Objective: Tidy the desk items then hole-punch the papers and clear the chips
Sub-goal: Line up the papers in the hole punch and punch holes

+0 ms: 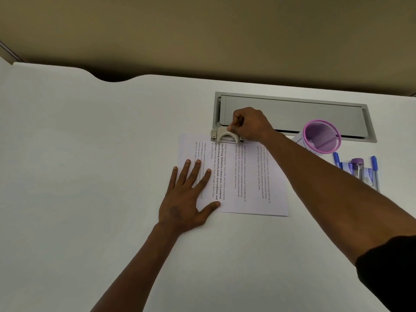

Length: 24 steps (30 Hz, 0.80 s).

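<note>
Pressing our left hand (182, 206) flat with fingers spread on the near-left corner of the papers (245, 176), we are pinning the stack to the white desk (90, 154). We are curling our right hand (249, 124) into a fist around the handle of the hole punch (226, 135), which is sitting on the papers' far edge, just before the grey cable hatch (292, 115). A pink mesh pen cup (320, 136) and blue pens (374, 172) are lying to the right.

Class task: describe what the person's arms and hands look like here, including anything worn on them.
Both forearms are bare. The left hand and right hand show no gloves, rings or watch. A black sleeve covers the right upper arm.
</note>
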Motion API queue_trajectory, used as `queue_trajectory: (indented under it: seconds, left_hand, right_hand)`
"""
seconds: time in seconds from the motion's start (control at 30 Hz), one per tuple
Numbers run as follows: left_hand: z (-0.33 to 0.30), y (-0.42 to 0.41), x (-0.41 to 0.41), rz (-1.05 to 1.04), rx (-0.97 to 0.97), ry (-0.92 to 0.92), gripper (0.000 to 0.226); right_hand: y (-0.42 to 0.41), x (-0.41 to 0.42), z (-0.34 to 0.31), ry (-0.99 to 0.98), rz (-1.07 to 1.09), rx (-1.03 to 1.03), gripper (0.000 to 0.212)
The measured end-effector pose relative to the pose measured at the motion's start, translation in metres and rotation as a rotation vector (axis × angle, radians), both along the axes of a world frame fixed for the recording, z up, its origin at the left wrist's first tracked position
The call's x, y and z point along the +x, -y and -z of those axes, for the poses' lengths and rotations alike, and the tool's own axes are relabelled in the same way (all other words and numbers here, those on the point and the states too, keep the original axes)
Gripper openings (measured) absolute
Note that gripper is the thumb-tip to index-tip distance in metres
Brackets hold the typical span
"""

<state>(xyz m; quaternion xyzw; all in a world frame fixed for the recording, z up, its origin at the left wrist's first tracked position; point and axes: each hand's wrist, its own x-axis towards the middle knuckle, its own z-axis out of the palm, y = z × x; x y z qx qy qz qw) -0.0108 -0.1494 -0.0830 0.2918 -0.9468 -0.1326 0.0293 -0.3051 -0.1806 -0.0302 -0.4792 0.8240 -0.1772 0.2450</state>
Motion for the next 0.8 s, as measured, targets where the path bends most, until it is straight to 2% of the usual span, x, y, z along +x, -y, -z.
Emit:
queue_trajectory:
  seconds: [0.6, 0.8]
  left_hand:
    - [-0.004, -0.001, 0.001, -0.003, 0.008, 0.008, 0.088]
    - [-0.006, -0.001, 0.001, -0.010, 0.007, 0.004, 0.088]
  right_hand:
    - [-0.003, 0.010, -0.011, -0.128, -0.017, 0.066, 0.020]
    - [-0.012, 0.003, -0.017, -0.140, -0.092, 0.078, 0.031]
